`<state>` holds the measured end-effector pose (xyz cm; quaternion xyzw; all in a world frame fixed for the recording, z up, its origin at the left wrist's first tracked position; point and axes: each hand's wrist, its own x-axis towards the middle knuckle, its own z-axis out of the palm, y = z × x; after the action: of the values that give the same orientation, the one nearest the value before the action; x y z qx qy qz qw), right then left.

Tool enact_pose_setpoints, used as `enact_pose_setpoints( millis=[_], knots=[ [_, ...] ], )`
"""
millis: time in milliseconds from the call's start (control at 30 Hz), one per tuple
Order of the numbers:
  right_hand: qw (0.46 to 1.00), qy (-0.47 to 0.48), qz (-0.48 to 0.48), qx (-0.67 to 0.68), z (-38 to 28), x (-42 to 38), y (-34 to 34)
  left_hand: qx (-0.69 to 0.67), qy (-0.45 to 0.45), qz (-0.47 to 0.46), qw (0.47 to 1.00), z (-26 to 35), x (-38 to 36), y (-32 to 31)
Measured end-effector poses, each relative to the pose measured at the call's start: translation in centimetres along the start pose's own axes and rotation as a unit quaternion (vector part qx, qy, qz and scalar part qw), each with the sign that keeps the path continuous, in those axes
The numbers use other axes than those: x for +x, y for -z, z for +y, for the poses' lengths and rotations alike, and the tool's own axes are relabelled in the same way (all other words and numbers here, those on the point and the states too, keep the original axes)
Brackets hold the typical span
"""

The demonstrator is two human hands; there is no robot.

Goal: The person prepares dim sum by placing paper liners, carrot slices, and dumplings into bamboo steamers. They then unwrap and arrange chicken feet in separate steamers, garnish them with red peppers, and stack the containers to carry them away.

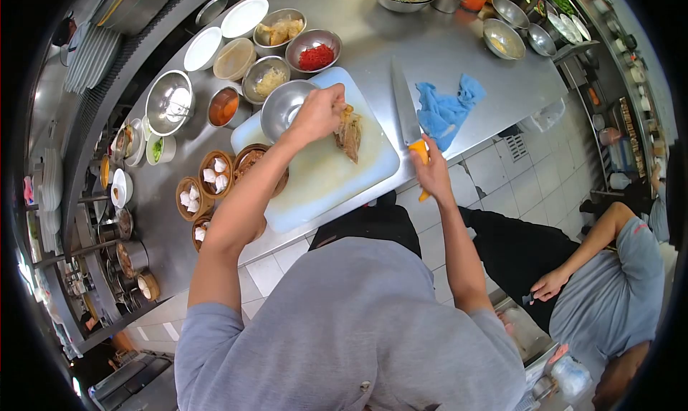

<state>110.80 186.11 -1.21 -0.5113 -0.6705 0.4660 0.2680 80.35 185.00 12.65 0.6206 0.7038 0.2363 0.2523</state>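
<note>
A white cutting board lies at the counter's front edge. My left hand is over it, its fingers closed on the upper end of a brown piece of meat. An empty metal bowl stands on the board, partly behind my left wrist. To the right, my right hand is wrapped round the orange handle of a large knife, its blade pointing away from me over the counter. A crumpled blue cloth lies just right of the blade.
Bowls of red shreds, pale shreds and orange liquid stand behind the board. Bamboo steamers are at its left. More bowls sit at the back right. A co-worker stands at the right, holding a small object.
</note>
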Motion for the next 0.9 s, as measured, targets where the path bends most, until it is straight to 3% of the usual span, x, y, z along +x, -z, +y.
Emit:
enact_pose_setpoints(
  millis=[67,167,200,300,400,500,567,600,733,900],
  knots=[
    [0.998,0.051,0.02,-0.041,0.3,2.4,-0.6,-0.02,-0.011,0.001,1.0,-0.7,-1.0,0.2],
    [0.941,0.171,0.081,-0.28,-1.7,2.8,-1.4,-0.04,-0.014,0.013,0.999,-1.0,-2.8,0.8],
    [0.944,0.221,0.068,-0.235,-2.6,2.7,-2.1,-0.047,-0.011,0.019,0.999,-0.9,-3.5,0.9],
    [0.98,0.181,-0.023,-0.083,-5.7,-0.7,-6.7,-0.097,0.002,0.045,0.994,-1.2,-5.3,-0.4],
    [0.982,0.166,-0.013,-0.088,-6.3,-1.5,-10.4,-0.182,0.021,0.034,0.982,0.5,-7.8,-0.7],
    [0.999,0.033,-0.038,-0.001,-6.2,-1.2,-11.4,-0.225,0.001,0.065,0.972,2.3,-11.2,-0.6],
    [0.992,0.107,-0.06,0.008,-6.5,-2.1,-10.2,-0.242,-0.001,0.092,0.966,2.8,-14.1,-0.5],
    [0.985,0.149,-0.09,-0.001,-7.0,-2.7,-9.4,-0.256,0.005,0.104,0.961,2.9,-15.5,-0.5],
    [0.965,0.107,-0.238,-0.02,-11.7,-6.0,-9.5,-0.289,0.045,0.165,0.942,2.3,-21.2,1.0],
    [0.886,0.128,-0.44,0.062,-15.3,-8.3,-16.4,-0.256,0.116,0.263,0.923,-0.7,-28.5,5.9]
  ],
)
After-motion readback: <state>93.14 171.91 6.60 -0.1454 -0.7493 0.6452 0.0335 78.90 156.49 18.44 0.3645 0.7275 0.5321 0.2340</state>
